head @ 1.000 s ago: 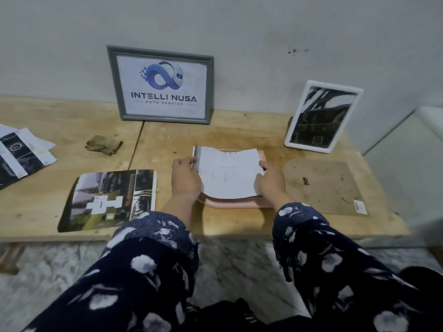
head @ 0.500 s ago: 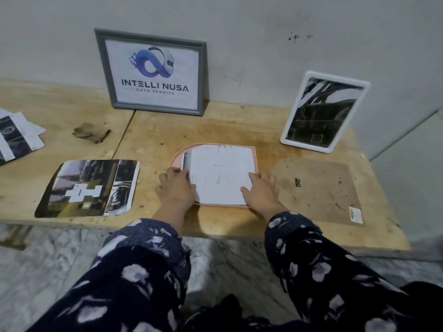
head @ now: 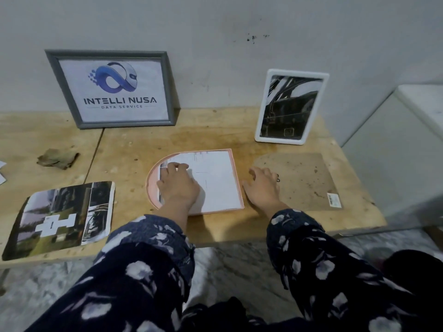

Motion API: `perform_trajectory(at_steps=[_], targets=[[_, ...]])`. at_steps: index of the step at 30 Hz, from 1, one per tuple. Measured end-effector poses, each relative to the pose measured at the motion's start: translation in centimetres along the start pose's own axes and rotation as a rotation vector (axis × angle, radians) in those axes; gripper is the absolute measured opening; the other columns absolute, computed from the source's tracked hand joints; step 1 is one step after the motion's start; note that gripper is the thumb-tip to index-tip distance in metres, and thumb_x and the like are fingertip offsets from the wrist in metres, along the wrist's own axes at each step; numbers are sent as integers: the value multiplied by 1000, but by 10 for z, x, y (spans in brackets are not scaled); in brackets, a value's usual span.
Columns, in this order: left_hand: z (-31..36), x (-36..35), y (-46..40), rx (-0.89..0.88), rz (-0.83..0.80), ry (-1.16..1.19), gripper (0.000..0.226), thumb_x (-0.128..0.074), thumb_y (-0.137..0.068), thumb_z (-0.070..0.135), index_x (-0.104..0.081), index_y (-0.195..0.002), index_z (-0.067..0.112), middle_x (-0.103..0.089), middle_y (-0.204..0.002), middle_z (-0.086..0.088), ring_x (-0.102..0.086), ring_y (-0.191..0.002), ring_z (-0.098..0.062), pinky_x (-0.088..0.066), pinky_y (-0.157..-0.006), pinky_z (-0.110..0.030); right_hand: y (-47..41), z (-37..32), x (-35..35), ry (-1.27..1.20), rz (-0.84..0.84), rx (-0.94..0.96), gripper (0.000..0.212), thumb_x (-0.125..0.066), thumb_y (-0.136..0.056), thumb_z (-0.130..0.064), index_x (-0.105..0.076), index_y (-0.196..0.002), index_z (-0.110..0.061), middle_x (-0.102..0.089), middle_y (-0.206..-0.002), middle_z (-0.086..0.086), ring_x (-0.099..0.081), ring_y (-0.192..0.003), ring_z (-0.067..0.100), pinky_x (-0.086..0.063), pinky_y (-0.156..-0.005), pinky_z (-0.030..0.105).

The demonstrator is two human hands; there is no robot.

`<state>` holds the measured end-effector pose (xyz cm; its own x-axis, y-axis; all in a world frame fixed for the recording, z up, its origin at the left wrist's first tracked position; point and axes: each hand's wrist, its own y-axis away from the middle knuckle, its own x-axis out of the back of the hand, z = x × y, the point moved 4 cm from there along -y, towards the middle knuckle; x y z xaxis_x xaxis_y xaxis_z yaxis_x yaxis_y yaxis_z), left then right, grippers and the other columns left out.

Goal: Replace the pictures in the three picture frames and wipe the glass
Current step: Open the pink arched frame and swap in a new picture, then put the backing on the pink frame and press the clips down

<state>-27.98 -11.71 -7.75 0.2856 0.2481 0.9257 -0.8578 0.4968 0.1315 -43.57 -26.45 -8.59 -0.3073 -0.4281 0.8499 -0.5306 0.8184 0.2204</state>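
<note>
A pink arch-shaped picture frame lies face down on the wooden table, with a white sheet of paper laid in its back. My left hand presses flat on the left part of that paper. My right hand rests with spread fingers on the table just right of the frame, at the edge of a brown backing board. A grey frame with a logo print and a white frame with a dark picture lean against the wall.
A loose printed picture lies at the table's front left. A crumpled brownish cloth sits behind it. Paper scraps show at the far left edge. A white cabinet stands to the right.
The paper went from lifted above the pink frame to lying flat in it. My left hand slid onto the paper; my right hand left it and moved right onto the table.
</note>
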Motion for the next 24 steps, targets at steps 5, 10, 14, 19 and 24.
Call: perform_trajectory(at_steps=[5, 10, 14, 19, 24], targets=[[77, -28, 6, -206, -86, 92, 35, -47, -96, 21, -53, -130, 22, -44, -138, -6, -35, -129, -27, -36, -100, -40, -1, 56, 30, 7, 15, -157, 50, -51, -94, -33, -38, -142, -25, -37, -141, 6, -27, -133, 28, -28, -109, 42], [140, -62, 30, -257, -234, 326, 37, -52, -92, 13, -54, -128, 18, -49, -135, -4, -48, -122, -25, -42, -101, -36, 6, 125, 64, 4, 46, -324, 53, -51, -90, -27, -39, -141, -23, -32, -143, 10, -22, -135, 33, -28, -109, 45], [154, -82, 42, -123, -366, 238, 70, -69, -80, 17, -37, -141, 12, -39, -142, -12, -41, -128, -32, -41, -103, -40, 15, 161, 78, -22, 81, -424, 57, -55, -86, -22, -38, -140, -23, -32, -139, 11, -27, -129, 34, -30, -103, 43], [158, -87, 41, -47, -360, 218, 77, -76, -74, 25, -36, -138, 9, -39, -139, -17, -38, -129, -35, -40, -105, -41, 13, 174, 78, -82, 124, -465, 58, -61, -81, -20, -41, -135, -24, -36, -134, 10, -30, -125, 34, -33, -101, 42], [150, -92, 31, 174, -355, 503, 77, -74, -74, 16, -36, -141, 12, -51, -134, -11, -47, -125, -33, -44, -101, -40, 8, 187, 82, -196, 179, -538, 66, -61, -82, -16, -35, -142, -21, -40, -137, 13, -31, -128, 34, -33, -107, 42]])
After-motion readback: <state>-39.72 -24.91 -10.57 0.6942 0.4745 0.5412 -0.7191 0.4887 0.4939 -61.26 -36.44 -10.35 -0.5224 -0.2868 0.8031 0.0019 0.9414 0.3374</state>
